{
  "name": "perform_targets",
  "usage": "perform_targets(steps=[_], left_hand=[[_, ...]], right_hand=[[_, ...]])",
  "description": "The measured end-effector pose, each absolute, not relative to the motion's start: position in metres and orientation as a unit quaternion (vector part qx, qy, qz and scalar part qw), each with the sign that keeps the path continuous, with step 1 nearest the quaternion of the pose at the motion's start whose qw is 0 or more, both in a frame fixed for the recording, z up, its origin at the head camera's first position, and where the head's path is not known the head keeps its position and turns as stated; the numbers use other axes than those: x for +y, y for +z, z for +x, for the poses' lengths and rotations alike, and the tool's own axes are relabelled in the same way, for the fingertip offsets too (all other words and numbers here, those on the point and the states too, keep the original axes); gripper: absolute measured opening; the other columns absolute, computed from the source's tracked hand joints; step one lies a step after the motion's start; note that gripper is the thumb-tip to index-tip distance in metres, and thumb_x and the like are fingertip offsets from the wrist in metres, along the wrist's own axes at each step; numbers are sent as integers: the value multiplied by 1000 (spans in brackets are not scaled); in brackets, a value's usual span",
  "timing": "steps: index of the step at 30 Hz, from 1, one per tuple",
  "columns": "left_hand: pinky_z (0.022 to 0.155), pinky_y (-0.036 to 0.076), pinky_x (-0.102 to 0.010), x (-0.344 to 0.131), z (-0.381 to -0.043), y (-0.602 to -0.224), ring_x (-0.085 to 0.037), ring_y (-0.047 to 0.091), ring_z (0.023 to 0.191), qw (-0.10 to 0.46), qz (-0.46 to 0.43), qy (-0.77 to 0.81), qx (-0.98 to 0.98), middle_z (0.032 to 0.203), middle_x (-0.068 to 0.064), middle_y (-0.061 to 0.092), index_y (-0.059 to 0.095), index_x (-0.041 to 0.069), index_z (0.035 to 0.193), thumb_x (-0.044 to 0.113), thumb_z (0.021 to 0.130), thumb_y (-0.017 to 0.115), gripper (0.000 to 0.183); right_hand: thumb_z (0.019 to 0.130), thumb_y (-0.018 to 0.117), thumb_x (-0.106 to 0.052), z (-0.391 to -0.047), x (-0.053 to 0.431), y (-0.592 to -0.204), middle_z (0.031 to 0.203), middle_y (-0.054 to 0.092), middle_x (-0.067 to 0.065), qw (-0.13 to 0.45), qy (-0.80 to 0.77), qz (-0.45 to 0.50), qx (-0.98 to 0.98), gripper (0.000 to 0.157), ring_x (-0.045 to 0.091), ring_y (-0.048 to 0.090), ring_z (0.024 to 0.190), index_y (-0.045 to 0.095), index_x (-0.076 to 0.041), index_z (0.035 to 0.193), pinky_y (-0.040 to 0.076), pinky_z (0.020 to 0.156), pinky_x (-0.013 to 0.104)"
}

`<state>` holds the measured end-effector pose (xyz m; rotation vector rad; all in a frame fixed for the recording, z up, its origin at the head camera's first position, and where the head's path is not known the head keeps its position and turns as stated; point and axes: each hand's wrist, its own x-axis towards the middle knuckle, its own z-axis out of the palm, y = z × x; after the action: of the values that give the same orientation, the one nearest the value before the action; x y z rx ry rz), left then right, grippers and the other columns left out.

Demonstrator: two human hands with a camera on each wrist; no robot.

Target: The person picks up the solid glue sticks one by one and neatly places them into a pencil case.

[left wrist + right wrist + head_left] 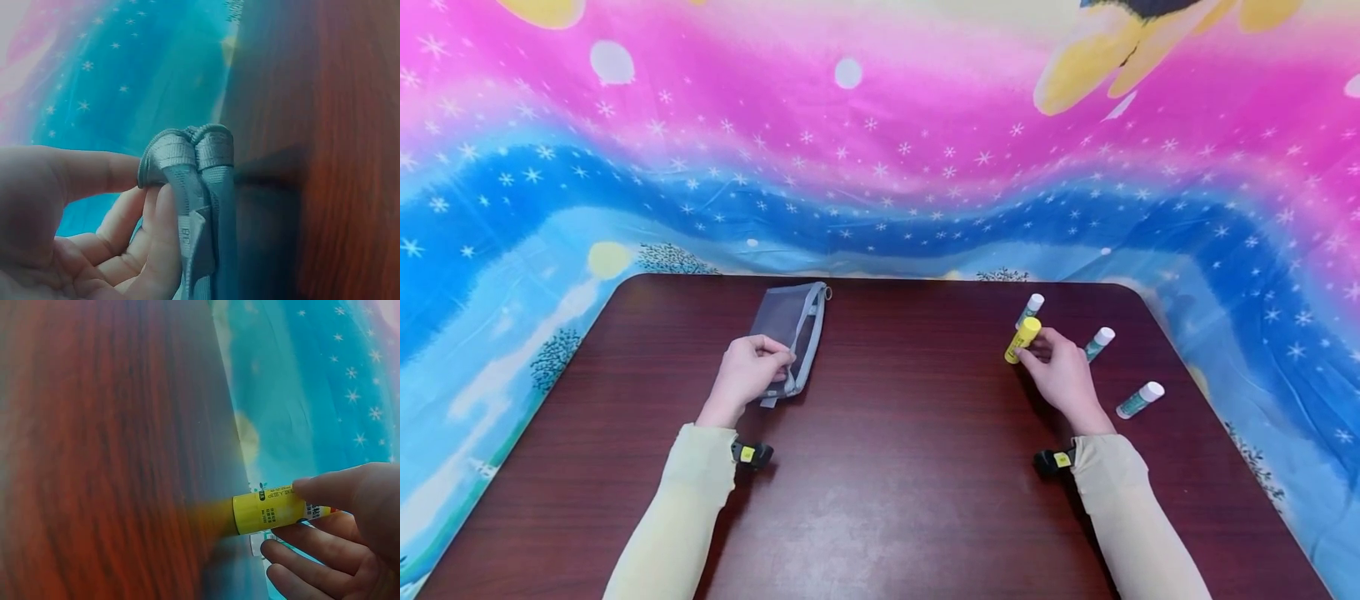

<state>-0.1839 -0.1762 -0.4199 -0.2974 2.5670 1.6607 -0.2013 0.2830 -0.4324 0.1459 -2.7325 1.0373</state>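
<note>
My left hand (751, 367) pinches the near end of a grey mesh zipper pouch (781, 312) at its zippered edge, which gapes along the right side. In the left wrist view, thumb and fingers grip one side of the pouch's corner (175, 153), and a small fabric tag hangs below. My right hand (1060, 367) holds a yellow glue stick (1023, 340) upright between thumb and fingers. The right wrist view shows printed lettering on that glue stick (269, 509), its end close over the tabletop.
Three white-capped glue sticks with green labels stand around my right hand: one behind (1032, 308), one just right of the fingers (1101, 342), one nearer the right edge (1141, 400). The dark wooden table (880, 467) meets a patterned cloth (880, 167) at its back and sides.
</note>
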Motion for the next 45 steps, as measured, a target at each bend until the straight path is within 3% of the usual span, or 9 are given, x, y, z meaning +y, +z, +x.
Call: perform_targets(steps=[13, 21, 35, 37, 40, 43, 45], left_hand=[[74, 61, -33, -168, -183, -407, -23, 71, 71, -15, -53, 593, 803, 89, -13, 74, 74, -1, 96, 13, 93, 73, 14], [80, 60, -34, -160, -178, -405, -23, 73, 73, 15, -45, 617, 786, 92, -12, 75, 74, -1, 101, 15, 94, 75, 17], [69, 62, -33, -145, -176, -407, -24, 72, 68, 38, -15, 633, 773, 86, -14, 74, 74, -2, 99, 9, 91, 77, 14], [69, 62, -34, -143, -177, -408, -25, 72, 68, 39, -14, 634, 772, 86, -14, 74, 74, -2, 99, 9, 91, 78, 14], [69, 62, -34, -140, -178, -409, -24, 72, 68, 40, -10, 635, 771, 86, -15, 74, 74, -2, 99, 9, 90, 78, 15], [69, 62, -33, -139, -177, -409, -24, 72, 67, 42, -13, 634, 772, 88, -17, 74, 74, -2, 99, 9, 90, 78, 14], [69, 62, -33, -138, -177, -409, -24, 72, 68, 43, -18, 633, 773, 89, -18, 74, 74, -1, 98, 10, 90, 78, 14]], right_hand=[[96, 72, -11, -201, 283, -437, 112, 69, 28, 113, 371, 31, -921, 32, 42, 69, 101, 63, 7, 122, 55, 90, 54], [96, 72, -11, -202, 282, -439, 111, 69, 25, 117, 369, 35, -922, 33, 40, 69, 100, 63, 6, 123, 56, 87, 52], [97, 72, -14, -202, 280, -434, 114, 69, 23, 118, 377, 37, -918, 34, 37, 68, 102, 64, 3, 125, 56, 88, 51], [97, 72, -16, -202, 279, -431, 114, 70, 21, 123, 377, 36, -917, 35, 36, 69, 102, 64, 2, 125, 57, 87, 48], [97, 73, -19, -201, 277, -427, 113, 70, 20, 133, 381, 36, -914, 35, 34, 70, 100, 65, 1, 125, 58, 83, 30], [97, 73, -21, -200, 274, -421, 112, 71, 19, 145, 392, 36, -908, 35, 32, 70, 98, 66, 0, 124, 52, 77, 12], [97, 73, -23, -199, 272, -418, 111, 71, 18, 152, 403, 38, -902, 36, 31, 70, 97, 66, 0, 124, 49, 76, 7]])
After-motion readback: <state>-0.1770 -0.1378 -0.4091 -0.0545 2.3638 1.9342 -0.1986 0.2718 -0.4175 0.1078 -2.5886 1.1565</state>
